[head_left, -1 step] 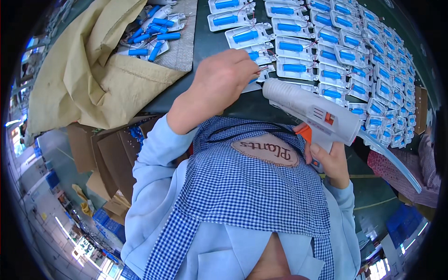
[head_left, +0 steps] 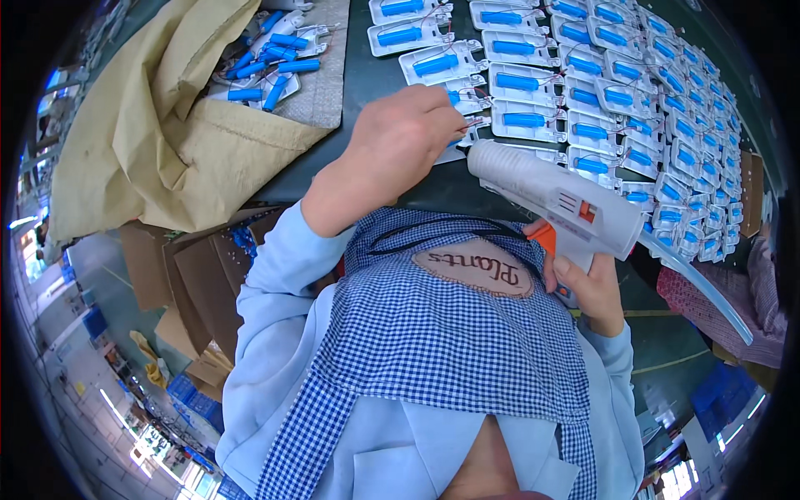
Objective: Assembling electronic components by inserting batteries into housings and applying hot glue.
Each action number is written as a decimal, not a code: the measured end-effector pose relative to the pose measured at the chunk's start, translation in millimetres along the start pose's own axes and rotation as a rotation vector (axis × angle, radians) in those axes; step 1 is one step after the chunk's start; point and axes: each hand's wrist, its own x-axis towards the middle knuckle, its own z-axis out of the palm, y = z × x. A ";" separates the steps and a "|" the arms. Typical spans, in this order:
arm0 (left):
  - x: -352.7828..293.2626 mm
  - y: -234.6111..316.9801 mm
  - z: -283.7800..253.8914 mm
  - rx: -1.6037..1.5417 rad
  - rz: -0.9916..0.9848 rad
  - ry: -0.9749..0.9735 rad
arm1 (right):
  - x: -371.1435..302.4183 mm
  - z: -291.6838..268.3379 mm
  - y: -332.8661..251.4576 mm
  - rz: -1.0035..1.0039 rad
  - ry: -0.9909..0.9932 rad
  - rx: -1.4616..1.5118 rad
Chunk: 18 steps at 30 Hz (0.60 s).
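My left hand [head_left: 402,142] is closed over the near edge of the green table, its fingertips pinching thin reddish wires [head_left: 472,125]. These wires run by a white plastic housing [head_left: 478,133] that is mostly covered by the hand. A white hot glue gun [head_left: 575,198] is gripped in my right hand [head_left: 593,292], fingers around its handle by the orange trigger [head_left: 544,238]. Its nozzle end points left, close to the housing below my left fingertips; contact cannot be made out. From the gun's back a long translucent glue stick [head_left: 700,288] sticks out.
Rows of white housings with blue cylindrical batteries [head_left: 523,120] cover the table's right side. A beige sack [head_left: 142,142] at the left holds more loose ones. Cardboard boxes [head_left: 196,283] stand below the left edge. Someone's patterned sleeve [head_left: 700,304] shows at the right.
The view has shifted very slightly, with the table things a few pixels further left. Both hands keep their grip and place.
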 end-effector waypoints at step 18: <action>-41.9 0.3 -5.6 0.002 -0.159 0.055 | 6.1 -0.5 4.7 -0.005 0.004 -0.072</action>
